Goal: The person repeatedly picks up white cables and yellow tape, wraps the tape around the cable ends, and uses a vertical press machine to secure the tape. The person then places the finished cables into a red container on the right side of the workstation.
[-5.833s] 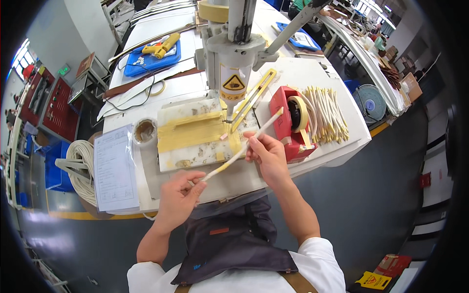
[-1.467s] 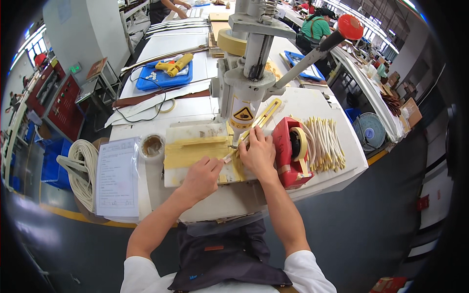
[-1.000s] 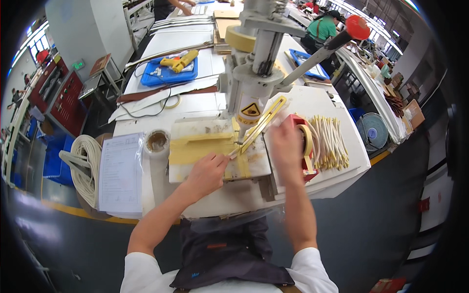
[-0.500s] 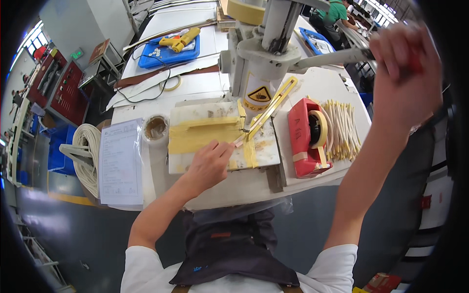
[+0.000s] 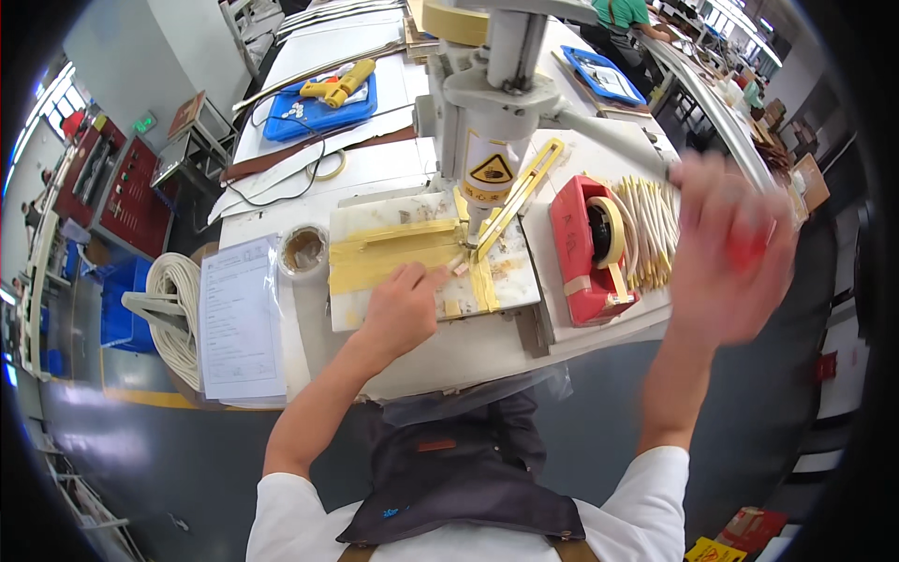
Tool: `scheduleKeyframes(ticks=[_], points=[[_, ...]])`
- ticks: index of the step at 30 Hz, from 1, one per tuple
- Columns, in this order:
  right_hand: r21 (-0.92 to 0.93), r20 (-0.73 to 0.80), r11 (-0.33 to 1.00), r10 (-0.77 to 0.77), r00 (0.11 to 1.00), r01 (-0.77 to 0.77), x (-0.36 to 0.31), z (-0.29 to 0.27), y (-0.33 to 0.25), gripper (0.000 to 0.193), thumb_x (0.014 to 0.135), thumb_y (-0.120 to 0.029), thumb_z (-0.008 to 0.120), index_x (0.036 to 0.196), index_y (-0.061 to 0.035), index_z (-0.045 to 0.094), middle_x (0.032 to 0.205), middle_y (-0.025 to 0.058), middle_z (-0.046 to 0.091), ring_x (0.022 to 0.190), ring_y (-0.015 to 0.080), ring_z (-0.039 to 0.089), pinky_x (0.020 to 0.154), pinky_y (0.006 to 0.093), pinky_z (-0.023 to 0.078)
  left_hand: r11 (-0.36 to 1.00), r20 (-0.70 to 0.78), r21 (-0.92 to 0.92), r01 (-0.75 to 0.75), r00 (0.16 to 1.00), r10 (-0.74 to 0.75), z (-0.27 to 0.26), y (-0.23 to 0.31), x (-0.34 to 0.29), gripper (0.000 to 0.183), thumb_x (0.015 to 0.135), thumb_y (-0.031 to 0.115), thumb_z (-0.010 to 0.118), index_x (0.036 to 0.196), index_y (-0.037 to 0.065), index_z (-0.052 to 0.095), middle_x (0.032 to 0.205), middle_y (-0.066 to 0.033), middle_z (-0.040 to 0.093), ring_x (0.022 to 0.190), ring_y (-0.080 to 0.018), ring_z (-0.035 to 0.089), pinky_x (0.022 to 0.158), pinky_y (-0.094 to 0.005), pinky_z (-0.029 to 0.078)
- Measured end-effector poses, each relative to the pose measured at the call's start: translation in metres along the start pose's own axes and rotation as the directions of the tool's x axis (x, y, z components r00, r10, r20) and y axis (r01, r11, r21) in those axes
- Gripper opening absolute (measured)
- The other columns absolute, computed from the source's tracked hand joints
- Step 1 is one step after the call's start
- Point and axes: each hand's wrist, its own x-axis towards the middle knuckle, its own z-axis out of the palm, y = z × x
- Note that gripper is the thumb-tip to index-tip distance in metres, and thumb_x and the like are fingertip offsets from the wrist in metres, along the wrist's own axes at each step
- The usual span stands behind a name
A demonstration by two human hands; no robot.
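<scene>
My left hand (image 5: pixel 405 304) rests over the white base plate (image 5: pixel 510 292), thumb and forefinger pinched on the end of a small pale strip (image 5: pixel 458 261). The strip's other end lies under the tip of a grey lever press (image 5: pixel 487 103). Yellow tape covers parts of the plate, and a slotted yellow strip (image 5: pixel 524 192) slants up beside the press tip. On the right, my right hand (image 5: pixel 730 258) is closed round the end of the press lever (image 5: pixel 618 140); it is smeared by motion, with something red showing among its fingers.
Right of the plate stand a red tape dispenser (image 5: pixel 573 245) and a bundle of white yellow-tipped sticks (image 5: pixel 651 229). To the left are a tape roll (image 5: pixel 304 251), a printed sheet (image 5: pixel 239 323) and coiled white cord (image 5: pixel 175 314). A blue tray (image 5: pixel 290 126) holds a yellow glue gun (image 5: pixel 342 86).
My right hand has swung the lever down and toward me. The press tip has come down to the plate beside my left fingers. My left hand keeps its place on the plate.
</scene>
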Motion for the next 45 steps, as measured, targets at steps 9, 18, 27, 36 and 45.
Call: scheduleKeyframes(ticks=[9, 18, 27, 36, 45], points=[[-0.223, -0.219, 0.967, 0.072, 0.973, -0.122, 0.117, 0.006, 0.031, 0.041, 0.105, -0.044, 0.050, 0.113, -0.0044, 0.058, 0.084, 0.0063, 0.056, 0.079, 0.0197, 0.053, 0.080, 0.0334, 0.043, 0.825, -0.049, -0.346, 0.448, 0.869, -0.492, -0.004, -0.008, -0.006, 0.025, 0.087, 0.009, 0.075, 0.111, 0.002, 0.076, 0.068, -0.0048, 0.057, 0.056, -0.0136, 0.053, 0.054, -0.0301, 0.044], [-0.935, -0.023, 0.305, 0.459, 0.888, -0.182, -0.115, 0.033, 0.101, 0.035, 0.079, -0.003, 0.065, 0.112, -0.0050, 0.075, 0.129, 0.0238, 0.062, 0.127, 0.0401, 0.056, 0.107, 0.0450, 0.048, 0.713, 0.008, -0.453, 0.534, 0.803, -0.596, -0.006, -0.003, -0.007, 0.025, 0.088, 0.013, 0.078, 0.109, 0.001, 0.076, 0.058, 0.0020, 0.049, 0.054, -0.0058, 0.041, 0.050, -0.0268, 0.035], [-0.924, 0.104, 0.363, 0.543, 0.833, -0.121, -0.135, 0.030, 0.177, 0.031, 0.079, -0.006, 0.067, 0.109, -0.0065, 0.076, 0.145, 0.0249, 0.052, 0.138, 0.0430, 0.046, 0.109, 0.0510, 0.044, 0.617, 0.030, -0.584, 0.528, 0.773, -0.633, -0.003, -0.011, -0.014, 0.021, 0.092, 0.013, 0.075, 0.106, -0.003, 0.075, 0.062, 0.0055, 0.050, 0.057, -0.0026, 0.039, 0.051, -0.0243, 0.032], [-0.865, 0.126, 0.482, 0.480, 0.868, -0.141, -0.131, 0.024, 0.178, 0.016, 0.076, -0.004, 0.070, 0.093, -0.0043, 0.072, 0.128, 0.0120, 0.068, 0.132, 0.0353, 0.055, 0.106, 0.0457, 0.048, 0.655, -0.003, -0.570, 0.497, 0.796, -0.606, 0.000, -0.013, -0.016, 0.021, 0.093, 0.014, 0.075, 0.106, -0.003, 0.075, 0.062, 0.0060, 0.050, 0.057, -0.0028, 0.039, 0.051, -0.0241, 0.032], [-0.676, 0.117, 0.737, 0.109, 0.987, -0.001, -0.111, 0.057, 0.071, 0.024, 0.077, 0.003, 0.078, 0.100, -0.0046, 0.073, 0.100, 0.0077, 0.075, 0.092, 0.0216, 0.073, 0.086, 0.0359, 0.055, 0.323, 0.328, -0.693, 0.645, 0.681, -0.655, -0.041, 0.020, -0.013, 0.023, 0.100, 0.022, 0.070, 0.107, 0.001, 0.074, 0.077, 0.0027, 0.064, 0.065, -0.0025, 0.051, 0.057, -0.0229, 0.041]])
